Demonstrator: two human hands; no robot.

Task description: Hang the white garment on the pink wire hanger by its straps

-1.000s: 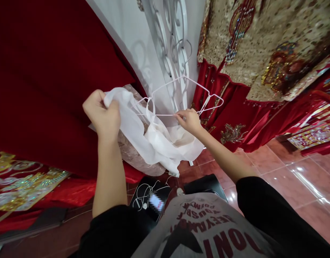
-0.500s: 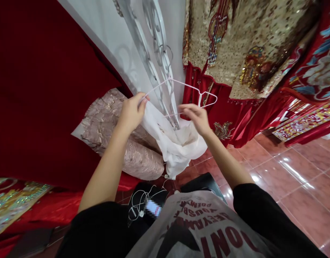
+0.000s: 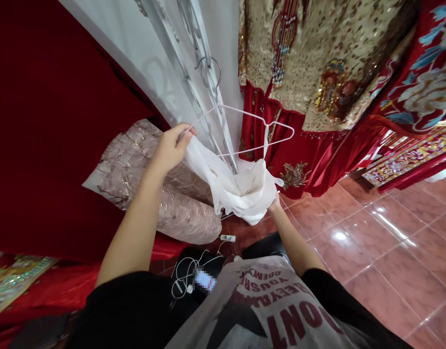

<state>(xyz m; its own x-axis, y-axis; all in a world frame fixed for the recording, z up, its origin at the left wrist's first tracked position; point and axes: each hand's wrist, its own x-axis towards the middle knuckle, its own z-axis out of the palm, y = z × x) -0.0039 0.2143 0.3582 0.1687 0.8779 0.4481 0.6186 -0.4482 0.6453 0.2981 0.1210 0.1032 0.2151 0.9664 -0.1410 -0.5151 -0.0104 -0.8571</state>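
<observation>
A white garment [image 3: 240, 191] hangs by a strap from a pale pink wire hanger [image 3: 244, 113] in the middle of the view. My left hand [image 3: 177, 143] is closed on the hanger's left end together with the garment's edge. Lower on the right, my right hand [image 3: 274, 203] is at the garment's right side; the cloth covers its fingers. One strap loops over the hanger's right part, in a notch. Behind the hanger stand white metal bars [image 3: 204, 92] with ring shapes on them.
Rolled pinkish patterned fabric [image 3: 193, 218] lies behind my left forearm. Red cloth [image 3: 63, 121] covers the left side. A gold sequined garment [image 3: 302, 63] hangs at the upper right. Below are a phone [image 3: 205, 280], white cables [image 3: 182, 274] and red floor tiles [image 3: 357, 232].
My right hand has moved down from near the hanger's lower bar to the garment's right side, partly behind the cloth. My left hand keeps its hold, and the view has shifted slightly.
</observation>
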